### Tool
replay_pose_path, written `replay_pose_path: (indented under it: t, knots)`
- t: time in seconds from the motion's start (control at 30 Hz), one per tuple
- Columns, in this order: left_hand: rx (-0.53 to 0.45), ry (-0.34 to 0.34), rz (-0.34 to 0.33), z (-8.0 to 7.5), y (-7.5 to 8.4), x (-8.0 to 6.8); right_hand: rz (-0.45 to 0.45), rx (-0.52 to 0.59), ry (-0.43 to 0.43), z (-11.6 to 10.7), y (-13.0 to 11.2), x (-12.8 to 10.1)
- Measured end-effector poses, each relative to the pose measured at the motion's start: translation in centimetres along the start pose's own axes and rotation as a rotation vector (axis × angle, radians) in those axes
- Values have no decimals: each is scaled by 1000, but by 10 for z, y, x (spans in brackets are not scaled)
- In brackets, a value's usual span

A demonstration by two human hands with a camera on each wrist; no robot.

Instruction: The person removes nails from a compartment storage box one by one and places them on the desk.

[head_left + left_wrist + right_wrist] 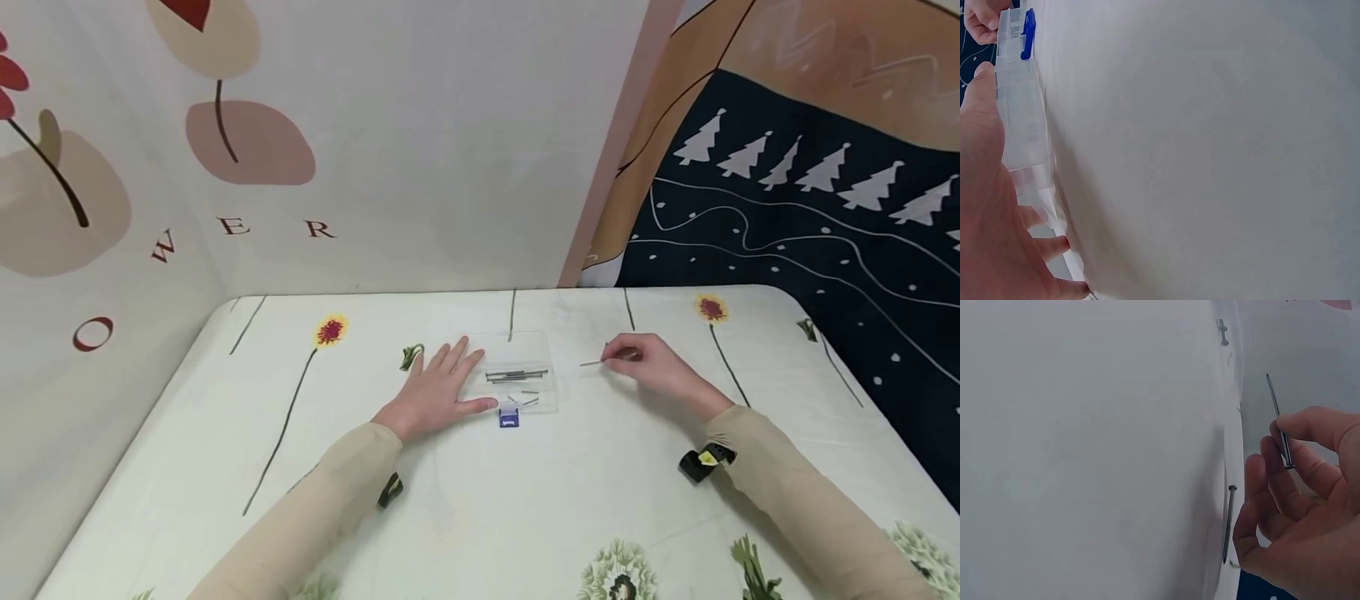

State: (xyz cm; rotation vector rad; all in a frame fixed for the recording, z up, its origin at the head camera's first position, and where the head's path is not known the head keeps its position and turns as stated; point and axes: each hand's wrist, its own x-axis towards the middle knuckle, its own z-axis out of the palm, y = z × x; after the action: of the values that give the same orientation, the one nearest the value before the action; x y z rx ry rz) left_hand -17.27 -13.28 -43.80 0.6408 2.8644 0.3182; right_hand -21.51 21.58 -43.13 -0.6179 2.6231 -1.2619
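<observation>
A clear plastic box (551, 388) with a blue latch (508, 417) lies on the table. Several long nails (517, 376) lie in one compartment, with smaller metal pieces (529, 402) nearer the latch. At the box's left side, my left hand (438, 390) rests with fingers spread and the thumb at the near left corner. To the right of the box, my right hand (651, 365) pinches a nail (1283, 444) between thumb and fingertips, its head toward the palm. A second nail (1229, 524) shows below that hand in the right wrist view.
The table (480, 517) has a white cloth printed with flowers. A pale curtain (450, 150) hangs behind it, and a dark printed cloth (795, 225) is at the right. A strapped wrist camera (705, 461) sits under my right sleeve.
</observation>
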Motion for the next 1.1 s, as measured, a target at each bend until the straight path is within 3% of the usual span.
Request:
replay_pose_path:
  t: [0.7, 1.1]
  knots:
    - [-10, 2, 2, -2, -1, 1, 73, -90, -28, -29, 29, -10]
    - [-11, -14, -3, 0, -1, 1, 103, -133, 12, -41, 36, -7]
